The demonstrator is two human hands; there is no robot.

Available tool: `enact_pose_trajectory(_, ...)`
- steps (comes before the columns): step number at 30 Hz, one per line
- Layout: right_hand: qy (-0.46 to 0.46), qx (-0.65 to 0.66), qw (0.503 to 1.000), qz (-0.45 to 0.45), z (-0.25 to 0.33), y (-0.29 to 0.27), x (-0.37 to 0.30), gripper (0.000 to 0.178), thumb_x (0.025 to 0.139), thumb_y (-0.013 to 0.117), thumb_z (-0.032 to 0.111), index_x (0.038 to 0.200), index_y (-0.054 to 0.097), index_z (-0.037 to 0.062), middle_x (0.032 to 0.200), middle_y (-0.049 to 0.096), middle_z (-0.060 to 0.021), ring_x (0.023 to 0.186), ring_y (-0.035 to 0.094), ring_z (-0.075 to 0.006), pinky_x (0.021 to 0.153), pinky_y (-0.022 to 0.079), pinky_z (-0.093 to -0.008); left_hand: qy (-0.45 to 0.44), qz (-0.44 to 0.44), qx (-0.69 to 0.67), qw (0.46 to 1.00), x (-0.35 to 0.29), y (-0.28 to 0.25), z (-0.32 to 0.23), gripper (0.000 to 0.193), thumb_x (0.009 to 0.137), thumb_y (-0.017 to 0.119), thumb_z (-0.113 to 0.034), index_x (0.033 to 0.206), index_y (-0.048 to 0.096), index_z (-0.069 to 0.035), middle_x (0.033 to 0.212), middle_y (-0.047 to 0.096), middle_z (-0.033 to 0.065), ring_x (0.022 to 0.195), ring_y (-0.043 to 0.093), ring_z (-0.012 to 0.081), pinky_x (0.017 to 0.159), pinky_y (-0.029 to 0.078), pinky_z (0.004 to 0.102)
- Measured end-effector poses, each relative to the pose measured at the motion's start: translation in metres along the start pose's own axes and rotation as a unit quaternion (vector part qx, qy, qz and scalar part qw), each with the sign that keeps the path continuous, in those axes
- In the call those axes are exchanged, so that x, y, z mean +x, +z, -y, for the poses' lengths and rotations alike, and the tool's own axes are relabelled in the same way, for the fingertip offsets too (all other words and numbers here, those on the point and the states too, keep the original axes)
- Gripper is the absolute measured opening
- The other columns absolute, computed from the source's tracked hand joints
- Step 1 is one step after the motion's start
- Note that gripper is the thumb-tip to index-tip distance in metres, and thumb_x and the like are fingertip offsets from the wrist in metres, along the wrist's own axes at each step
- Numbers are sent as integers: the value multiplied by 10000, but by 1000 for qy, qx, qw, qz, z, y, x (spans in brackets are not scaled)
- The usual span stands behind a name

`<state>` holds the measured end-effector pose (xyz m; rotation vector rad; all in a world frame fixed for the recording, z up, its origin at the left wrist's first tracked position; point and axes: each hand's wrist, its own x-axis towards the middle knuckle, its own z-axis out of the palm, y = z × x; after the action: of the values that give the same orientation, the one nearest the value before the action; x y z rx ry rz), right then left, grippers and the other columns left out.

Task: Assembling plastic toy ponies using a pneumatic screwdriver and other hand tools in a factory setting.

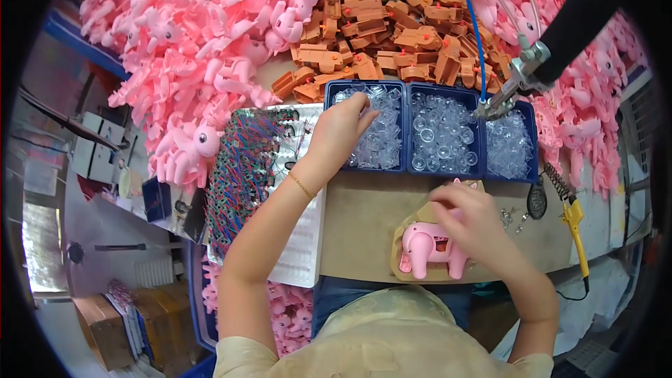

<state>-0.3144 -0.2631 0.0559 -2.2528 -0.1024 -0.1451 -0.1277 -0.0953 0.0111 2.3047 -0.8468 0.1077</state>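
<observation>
My left hand (341,128) reaches over the left blue bin (404,126) of small clear plastic pieces (381,141). Its thumb and fingers are pinched together at the bin's middle; whatever they hold is too small to name. In front of me a pink toy animal body (428,246) lies in a tan holding block (396,252), with an orange part showing through an opening in its side. Over the toy's upper right end is my right hand (470,213), slightly blurred, its fingers curled and closed. What sits between those fingers is hidden, and the hand covers part of the toy.
Two more blue bins (480,140) hold clear domes and clear pieces. Pink toy shells (182,42) and orange boxes (364,17) are heaped behind. Wired parts (241,175) lie on a white tray (302,238) at left. A yellow-handled tool (574,220) and a hanging metal driver (514,84) are at right.
</observation>
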Motion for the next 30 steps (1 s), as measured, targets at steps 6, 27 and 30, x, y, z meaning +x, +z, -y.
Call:
enact_pose_trajectory(6, -42, -74, 996, 29, -26, 28, 60, 150, 808, 564, 120, 877, 620, -2, 842, 627, -153, 761, 612, -311, 687, 482, -367, 133, -58, -16, 989, -5, 8, 15, 121, 775, 621, -71, 879, 605, -12, 831, 607, 153, 794, 590, 316, 697, 477, 377)
enact_pose_trajectory(27, -198, -82, 977, -5, 15, 28, -58, 250, 702, 621, 69, 934, 622, -23, 885, 588, -110, 721, 574, -251, 588, 454, -342, -289, 226, -703, 610, -149, -9, -101, 460, 885, 488, 11, 1317, 331, 30, 1267, 455, 137, 1145, 487, 192, 953, 430, 306)
enact_pose_trajectory(30, -170, -122, 978, 19, 18, 18, -74, 375, 676, 606, 66, 1036, 592, -36, 998, 571, -149, 868, 577, -293, 722, 484, -367, -287, 277, -644, 653, -149, -7, -104, 463, 884, 477, 29, 1323, 330, 21, 1270, 450, 132, 1127, 496, 184, 946, 430, 298)
